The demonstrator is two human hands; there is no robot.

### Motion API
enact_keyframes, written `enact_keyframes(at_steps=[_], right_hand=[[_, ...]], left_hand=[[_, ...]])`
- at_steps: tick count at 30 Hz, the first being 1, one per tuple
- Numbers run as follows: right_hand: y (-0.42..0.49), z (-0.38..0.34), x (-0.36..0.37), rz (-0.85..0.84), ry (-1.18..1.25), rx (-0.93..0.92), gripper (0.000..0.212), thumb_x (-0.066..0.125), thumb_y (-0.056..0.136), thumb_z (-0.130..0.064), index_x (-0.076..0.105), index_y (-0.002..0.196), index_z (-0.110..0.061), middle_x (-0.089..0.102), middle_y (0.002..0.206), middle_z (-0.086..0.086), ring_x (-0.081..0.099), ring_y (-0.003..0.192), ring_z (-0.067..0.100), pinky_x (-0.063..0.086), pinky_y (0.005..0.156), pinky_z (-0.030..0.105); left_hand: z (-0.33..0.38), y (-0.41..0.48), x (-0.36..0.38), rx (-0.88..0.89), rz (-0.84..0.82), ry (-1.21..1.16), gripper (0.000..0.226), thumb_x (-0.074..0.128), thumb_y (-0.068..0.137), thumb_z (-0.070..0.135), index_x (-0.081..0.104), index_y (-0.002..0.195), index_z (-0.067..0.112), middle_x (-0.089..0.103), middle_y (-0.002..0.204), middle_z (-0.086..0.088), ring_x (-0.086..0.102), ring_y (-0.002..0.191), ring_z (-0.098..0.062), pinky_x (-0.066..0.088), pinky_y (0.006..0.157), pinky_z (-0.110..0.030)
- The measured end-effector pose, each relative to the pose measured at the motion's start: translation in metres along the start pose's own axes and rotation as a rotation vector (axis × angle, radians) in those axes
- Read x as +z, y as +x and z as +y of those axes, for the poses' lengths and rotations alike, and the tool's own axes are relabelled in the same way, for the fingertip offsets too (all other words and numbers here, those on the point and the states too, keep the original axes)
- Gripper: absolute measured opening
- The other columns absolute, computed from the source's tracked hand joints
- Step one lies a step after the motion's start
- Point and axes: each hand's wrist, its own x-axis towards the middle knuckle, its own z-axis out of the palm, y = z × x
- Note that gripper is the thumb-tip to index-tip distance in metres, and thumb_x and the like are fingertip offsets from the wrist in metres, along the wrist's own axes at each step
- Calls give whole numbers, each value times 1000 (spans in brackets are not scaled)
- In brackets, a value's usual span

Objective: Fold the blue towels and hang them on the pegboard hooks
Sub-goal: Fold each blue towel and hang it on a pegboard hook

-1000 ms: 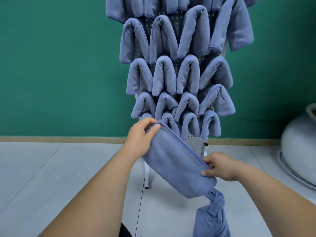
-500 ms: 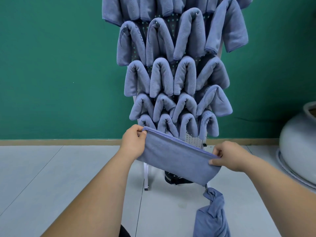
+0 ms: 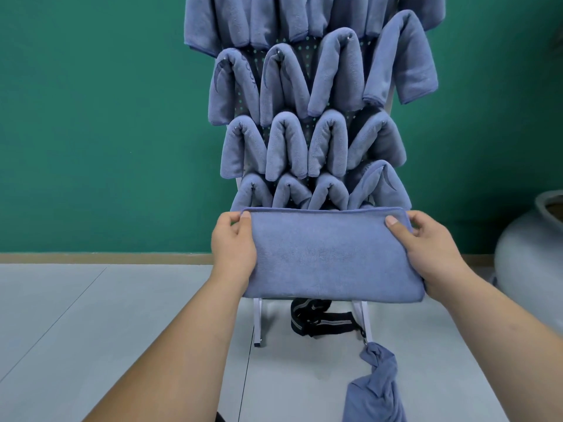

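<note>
**Item:** folded blue towel, a flat rectangle with its stitched hem along the top.

**Location:** you hold it level in front of you, across the foot of the pegboard. It hides the lowest part of the panel.

**Hands:**
- Your left hand pinches the upper left corner, with the thumb on the near face.
- Your right hand grips the upper right corner, with the thumb laid across the front and the fingers curled behind.

**Handling, as judged:**
- The cloth looks soft, light, limp and plush, not slippery and not fragile.
- The layers will probably slide apart or sag if you let go of one corner.
- Keep hold at the hem corners while carrying it.
- For draping, shift your grip towards the middle so both halves fall evenly over a hook.

**Board stock:** hung towels sit in close rows, each draped over a hook, and metal tips show at some crests. Whether a hook stands free behind your towel cannot be told.

**Also present:**
- A knotted blue cloth lies on the floor near the stand's right leg.
- A black strap lies between the legs.
- A grey pot stands at the right.
</note>
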Motion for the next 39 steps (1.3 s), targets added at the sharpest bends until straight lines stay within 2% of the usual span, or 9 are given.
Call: enact_keyframes(at_steps=[5,8,14,19,23,29,33,37,39], right_hand=[[7,28,-4,3,-74,192,41,85,89,-22,65,124,-18,81,97,2,77,89,21,59,77,38],[9,40,-8,-53,-70,217,58,85,88,-11,59,136,-31,74,118,-1,74,107,23,60,91,46],[12,39,-6,-46,-149,61,23,73,96,-3,81,104,-23,82,100,-5,74,109,17,57,100,41],[8,34,-7,-118,-269,-16,24,87,85,-16,81,105,-27,79,108,-11,71,106,11,54,89,25],[8,39,-10,-256,-720,-70,50,96,68,-27,77,113,-37,71,112,-19,65,101,8,50,86,27],[6,43,-9,-245,-991,-164,28,80,84,-19,71,95,-43,65,93,-22,62,91,14,42,73,27],[8,45,-14,-193,-881,-95,15,73,89,-23,71,87,-38,73,82,-12,65,77,12,46,60,28],[10,40,-16,-163,-358,75,7,73,96,-20,77,102,-23,79,97,3,71,88,21,56,77,37],[8,34,-15,-191,-146,136,17,74,98,-21,74,115,-18,80,106,2,76,98,21,59,82,36]], left_hand=[[-21,6,0,-201,-59,133,18,67,98,33,69,112,21,71,113,1,67,101,-23,55,83,-36],[-31,7,-5,-302,-169,212,45,74,94,21,57,135,21,66,122,-2,66,109,-27,55,92,-40],[-26,6,-9,-138,-202,165,30,63,100,5,62,121,26,73,109,-3,68,104,-20,51,77,-27],[-23,3,-11,-96,-315,168,24,74,95,15,72,115,29,74,102,5,67,103,-13,48,79,-22],[-31,5,-17,1,-565,383,45,90,81,19,70,118,35,65,111,3,62,100,-11,46,78,-20],[-36,6,-15,144,-580,743,24,75,88,13,72,100,34,62,111,10,64,100,-15,55,85,-34],[-36,10,-18,71,-539,697,3,74,91,27,73,89,24,72,91,7,64,83,-17,56,75,-35],[-31,12,-18,-91,-442,382,23,73,95,35,70,101,13,70,100,-12,58,83,-18,49,75,-33],[-27,11,-17,-136,-391,276,25,67,100,37,68,107,13,71,107,-8,62,89,-18,49,73,-30]])
